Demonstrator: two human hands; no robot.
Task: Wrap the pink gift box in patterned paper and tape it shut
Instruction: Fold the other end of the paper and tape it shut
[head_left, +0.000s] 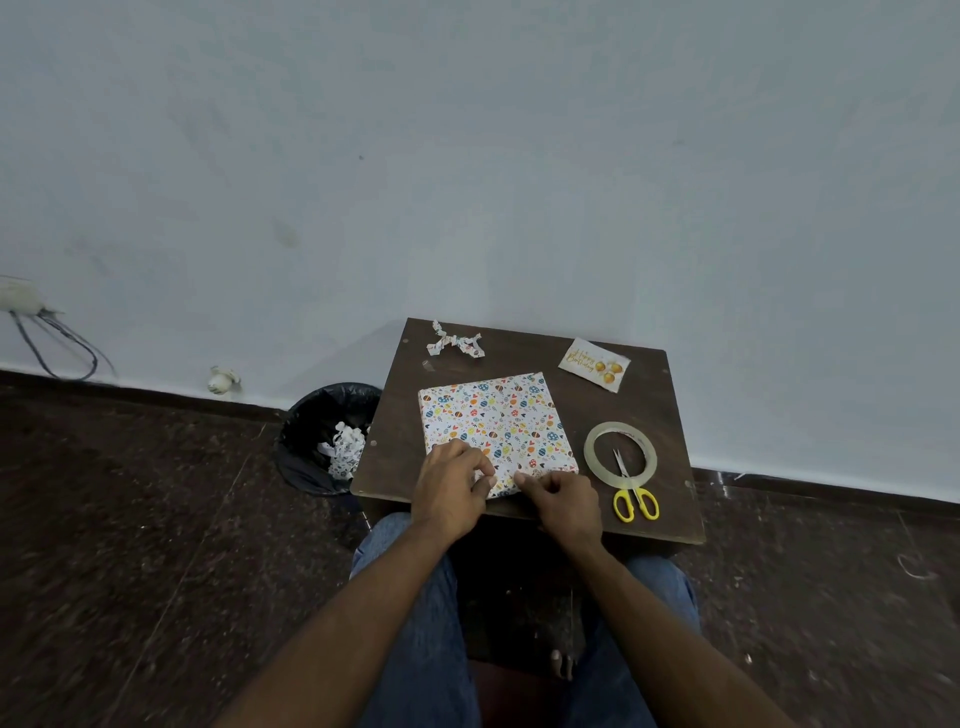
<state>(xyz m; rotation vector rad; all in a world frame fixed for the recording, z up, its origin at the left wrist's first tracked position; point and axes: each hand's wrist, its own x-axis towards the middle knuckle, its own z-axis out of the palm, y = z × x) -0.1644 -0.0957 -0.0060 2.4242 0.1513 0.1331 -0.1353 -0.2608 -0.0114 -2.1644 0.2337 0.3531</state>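
Bin (332, 441): on the floor left of the bench (649, 410), paper scraps inside.
Left hand (451, 486): grip curled, pinching paper at the near edge of the wrapped gift box (493, 421).
Wrapped gift box: flat at bench centre.
Right hand (563, 501): grip curled, fingertips pressing the same near edge.
Tape roll (592, 449): right of the box, scissors (631, 493) lying across it.

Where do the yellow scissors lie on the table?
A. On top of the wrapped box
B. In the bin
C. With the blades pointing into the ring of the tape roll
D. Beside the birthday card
C: the scissors lie with handles near the table's front edge and blades reaching inside the tape roll.
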